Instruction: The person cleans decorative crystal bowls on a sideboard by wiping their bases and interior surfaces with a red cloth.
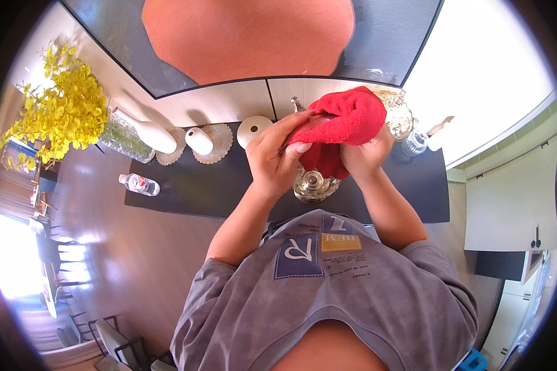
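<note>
A red terry cloth (348, 116) is bunched between my two hands above a dark console table (204, 185). My left hand (276, 146) pinches the cloth's left end, with the thumb below and the fingers above. Something shiny shows in a fold by those fingertips, too covered to name. Partly hidden by the cloth, my right hand (369, 150) grips it from the right and below. Under the hands a shiny metallic lidded vessel (314, 184) stands on the table. Behind the cloth, a slim silver-coloured piece (297, 104) sticks up.
Left on the table are a water bottle (140, 184), white vases (155, 137) (199, 141), a round ribbed vase (254, 131) and a glass vase (127, 139) of yellow flowers (65, 102). Glassware (415, 141) stands at right. A large framed picture (250, 37) hangs behind.
</note>
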{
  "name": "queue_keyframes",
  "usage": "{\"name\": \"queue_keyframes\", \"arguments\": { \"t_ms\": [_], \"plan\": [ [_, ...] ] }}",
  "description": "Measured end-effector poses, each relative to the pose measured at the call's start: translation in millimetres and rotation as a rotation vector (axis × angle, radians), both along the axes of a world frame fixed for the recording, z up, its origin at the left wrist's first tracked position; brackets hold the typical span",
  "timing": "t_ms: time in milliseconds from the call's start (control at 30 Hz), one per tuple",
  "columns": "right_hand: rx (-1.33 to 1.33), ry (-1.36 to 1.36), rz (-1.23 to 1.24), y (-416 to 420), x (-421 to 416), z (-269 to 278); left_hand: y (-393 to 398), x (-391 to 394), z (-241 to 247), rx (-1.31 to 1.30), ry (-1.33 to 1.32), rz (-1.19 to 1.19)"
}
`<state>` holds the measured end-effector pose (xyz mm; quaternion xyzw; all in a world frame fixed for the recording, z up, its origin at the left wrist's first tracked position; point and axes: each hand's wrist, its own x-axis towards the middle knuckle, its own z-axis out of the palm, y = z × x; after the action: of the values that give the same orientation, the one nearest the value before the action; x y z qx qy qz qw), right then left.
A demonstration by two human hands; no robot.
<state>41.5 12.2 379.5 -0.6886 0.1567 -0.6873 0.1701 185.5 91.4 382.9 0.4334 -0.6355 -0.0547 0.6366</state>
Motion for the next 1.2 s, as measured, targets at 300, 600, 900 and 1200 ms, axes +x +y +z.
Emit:
{"name": "queue_keyframes", "arguments": {
  "t_ms": [300, 600, 900, 1200],
  "plan": [
    [0.572, -0.153, 0.291, 11.7, 6.8, -18.8, 3.7, -21.7, -19.0, 0.123, 0.608, -0.067],
    [0.926, -0.422, 0.515, 29.5, 28.0, -23.7, -1.7, -24.6, -25.6, -0.008, 0.912, 0.126],
    [0.769, -0.075, 0.324, 31.5, 18.8, -19.3, 5.3, 0.1, -8.3, 0.121, 0.552, -0.002],
    [-0.198, 0.200, 0.170, 1.8, -2.0, 20.5, 12.1, 15.4, 40.5, 0.065, -0.256, -0.058]
  ]
}}
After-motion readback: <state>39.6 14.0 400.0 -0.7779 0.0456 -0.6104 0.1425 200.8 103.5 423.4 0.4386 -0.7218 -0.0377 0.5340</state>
